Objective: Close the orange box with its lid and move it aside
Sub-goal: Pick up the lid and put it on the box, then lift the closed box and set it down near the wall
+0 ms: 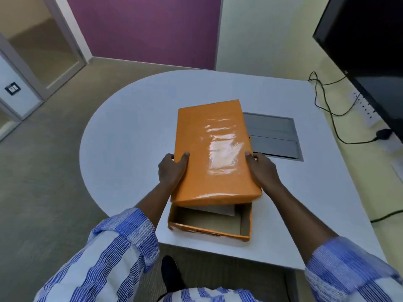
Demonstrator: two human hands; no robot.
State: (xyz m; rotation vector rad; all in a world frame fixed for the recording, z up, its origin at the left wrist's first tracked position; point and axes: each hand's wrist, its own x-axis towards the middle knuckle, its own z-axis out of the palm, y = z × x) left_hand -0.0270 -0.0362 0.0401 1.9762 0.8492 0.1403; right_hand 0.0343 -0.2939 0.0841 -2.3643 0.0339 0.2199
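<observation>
Both hands [172,171] [261,168] gripping lid [214,153] sides.

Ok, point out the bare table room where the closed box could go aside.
Widest bare patch: the table left of the orange box, out to its rounded edge. A second strip lies beyond the lid, toward the far edge. Right is crowded: the grey floor-box panel, then cables.

bare table [130,131] left; grey panel [274,136] right of lid [213,153]
</observation>
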